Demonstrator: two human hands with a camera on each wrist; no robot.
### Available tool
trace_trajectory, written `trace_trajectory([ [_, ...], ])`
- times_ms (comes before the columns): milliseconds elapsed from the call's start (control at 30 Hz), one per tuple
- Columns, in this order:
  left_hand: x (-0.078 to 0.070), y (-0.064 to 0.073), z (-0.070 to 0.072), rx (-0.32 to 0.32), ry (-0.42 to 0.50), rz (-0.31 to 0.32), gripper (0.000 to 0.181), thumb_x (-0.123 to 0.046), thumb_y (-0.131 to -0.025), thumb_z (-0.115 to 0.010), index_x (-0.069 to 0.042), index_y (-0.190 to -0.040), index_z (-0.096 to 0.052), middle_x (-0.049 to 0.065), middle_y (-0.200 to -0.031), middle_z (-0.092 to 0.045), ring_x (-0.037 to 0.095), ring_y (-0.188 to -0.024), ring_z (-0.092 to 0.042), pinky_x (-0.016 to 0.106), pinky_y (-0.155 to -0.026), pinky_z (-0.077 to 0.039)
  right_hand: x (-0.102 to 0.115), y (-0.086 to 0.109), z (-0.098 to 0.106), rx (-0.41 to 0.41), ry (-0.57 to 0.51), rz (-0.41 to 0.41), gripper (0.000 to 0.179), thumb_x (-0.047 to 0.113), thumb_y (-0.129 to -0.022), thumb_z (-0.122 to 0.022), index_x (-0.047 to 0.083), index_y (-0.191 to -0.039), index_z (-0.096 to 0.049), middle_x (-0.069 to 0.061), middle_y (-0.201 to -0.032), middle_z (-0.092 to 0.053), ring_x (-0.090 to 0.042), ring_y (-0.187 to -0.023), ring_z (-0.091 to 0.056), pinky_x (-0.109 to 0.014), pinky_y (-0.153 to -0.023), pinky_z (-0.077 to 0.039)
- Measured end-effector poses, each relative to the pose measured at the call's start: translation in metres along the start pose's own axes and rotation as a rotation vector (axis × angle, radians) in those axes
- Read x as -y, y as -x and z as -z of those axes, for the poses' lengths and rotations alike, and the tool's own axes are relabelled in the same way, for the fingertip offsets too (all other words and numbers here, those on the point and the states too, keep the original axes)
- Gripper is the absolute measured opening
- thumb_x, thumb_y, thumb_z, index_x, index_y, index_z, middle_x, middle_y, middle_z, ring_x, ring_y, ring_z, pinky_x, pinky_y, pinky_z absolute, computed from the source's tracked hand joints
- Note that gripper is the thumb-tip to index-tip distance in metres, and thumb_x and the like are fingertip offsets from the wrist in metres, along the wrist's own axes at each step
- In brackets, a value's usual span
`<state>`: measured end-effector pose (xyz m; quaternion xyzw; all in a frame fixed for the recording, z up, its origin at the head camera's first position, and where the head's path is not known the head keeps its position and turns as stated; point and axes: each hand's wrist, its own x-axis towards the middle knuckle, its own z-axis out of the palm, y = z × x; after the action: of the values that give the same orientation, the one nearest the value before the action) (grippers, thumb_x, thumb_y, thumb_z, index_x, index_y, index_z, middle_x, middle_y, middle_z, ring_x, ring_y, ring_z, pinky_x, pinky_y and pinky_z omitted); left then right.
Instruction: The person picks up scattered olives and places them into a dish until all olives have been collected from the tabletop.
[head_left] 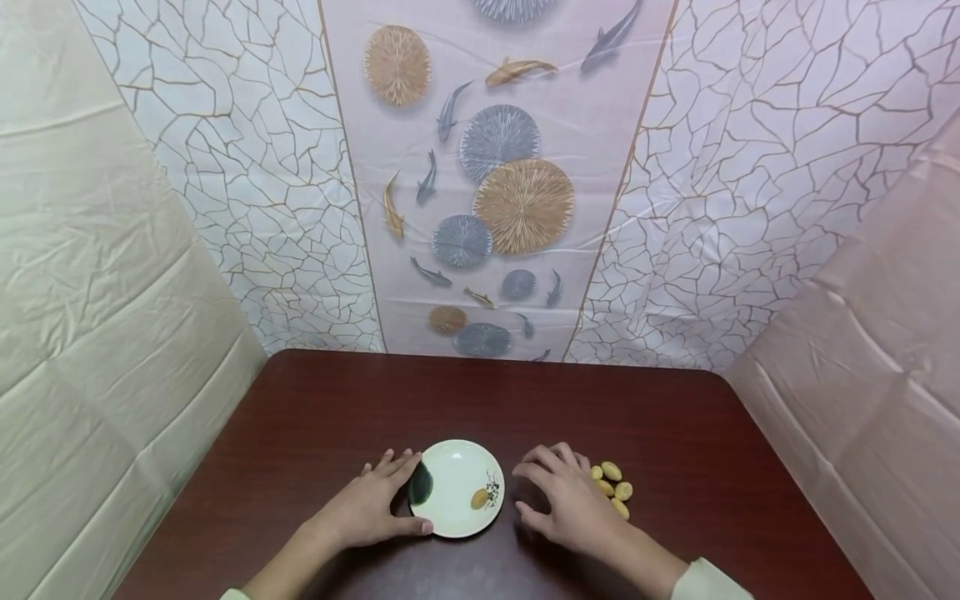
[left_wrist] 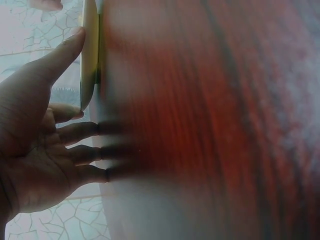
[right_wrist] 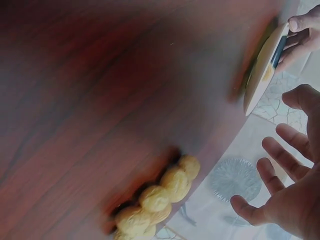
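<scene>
A round white plate lies on the table, with a dark green patch at its left edge and a dark sprig pattern at its right. Beside the sprig shows an orange-brown oval. My left hand touches the plate's left rim with thumb and forefinger, spread apart and fairly straight; its other fingers reach out beyond. To the plate's right, my right hand hovers over the table, fingers spread and loosely bent, holding nothing. Several small yellow oval fruits sit in a cluster just right of it, partly hidden by it in the head view.
The dark red-brown table has rounded far corners. Behind it hangs a patterned cloth with fish and round motifs. Plain beige cloth walls in the left side, and similar cloth the right.
</scene>
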<state>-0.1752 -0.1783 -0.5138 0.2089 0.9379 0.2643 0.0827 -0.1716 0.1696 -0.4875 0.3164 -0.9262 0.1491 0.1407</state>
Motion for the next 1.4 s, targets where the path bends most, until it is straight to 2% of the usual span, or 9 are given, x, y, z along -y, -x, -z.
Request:
trace_trajectory([
  [200, 0.000, -0.001, 0.001, -0.004, -0.002, -0.002, 0.114, -0.069, -0.087, -0.084, -0.003, -0.169, -0.042, 0.026, -0.174, -0.043, 0.057, -0.164, -0.032, 0.078, -0.127, -0.032, -0.009, 0.008, 0.004, -0.014, 0.043, -0.017, 0.035, 0.029, -0.088, -0.093, 0.023, -0.120, -0.079, 0.007, -0.119, -0.070, -0.018, -0.108, -0.059, -0.056, -0.086, -0.055],
  [533, -0.003, 0.001, 0.003, -0.006, 0.007, 0.000, 0.114, -0.066, -0.086, -0.086, -0.002, -0.169, -0.042, 0.026, -0.174, -0.043, 0.057, -0.164, -0.032, 0.078, -0.127, -0.032, -0.023, 0.021, 0.007, -0.014, 0.072, -0.064, 0.035, 0.028, -0.086, -0.094, 0.020, -0.117, -0.080, 0.008, -0.118, -0.070, -0.017, -0.108, -0.059, -0.064, -0.087, -0.056],
  [833, -0.003, 0.003, 0.003, -0.004, 0.004, -0.007, 0.113, -0.066, -0.087, -0.086, -0.002, -0.169, -0.042, 0.027, -0.173, -0.044, 0.058, -0.163, -0.033, 0.079, -0.127, -0.032, -0.035, 0.037, 0.008, -0.022, 0.097, -0.081, 0.036, 0.026, -0.083, -0.096, 0.022, -0.114, -0.080, 0.010, -0.115, -0.069, -0.014, -0.105, -0.056, -0.058, -0.086, -0.055],
  [1067, -0.003, 0.003, 0.002, -0.013, -0.003, -0.020, 0.113, -0.065, -0.086, -0.087, -0.001, -0.168, -0.043, 0.027, -0.172, -0.045, 0.059, -0.162, -0.034, 0.080, -0.125, -0.033, -0.042, 0.044, 0.009, 0.013, 0.095, -0.112, 0.035, 0.021, -0.084, -0.095, 0.021, -0.116, -0.080, 0.007, -0.117, -0.069, -0.016, -0.106, -0.057, -0.066, -0.089, -0.056],
  [1400, -0.001, 0.001, 0.001, 0.001, 0.015, -0.001, 0.114, -0.067, -0.087, -0.085, -0.003, -0.170, -0.041, 0.026, -0.174, -0.042, 0.057, -0.164, -0.031, 0.078, -0.128, -0.030, -0.048, 0.047, 0.007, 0.080, 0.087, -0.165, 0.033, 0.013, -0.087, -0.092, 0.020, -0.116, -0.080, 0.005, -0.119, -0.068, -0.016, -0.106, -0.056, -0.068, -0.090, -0.056],
])
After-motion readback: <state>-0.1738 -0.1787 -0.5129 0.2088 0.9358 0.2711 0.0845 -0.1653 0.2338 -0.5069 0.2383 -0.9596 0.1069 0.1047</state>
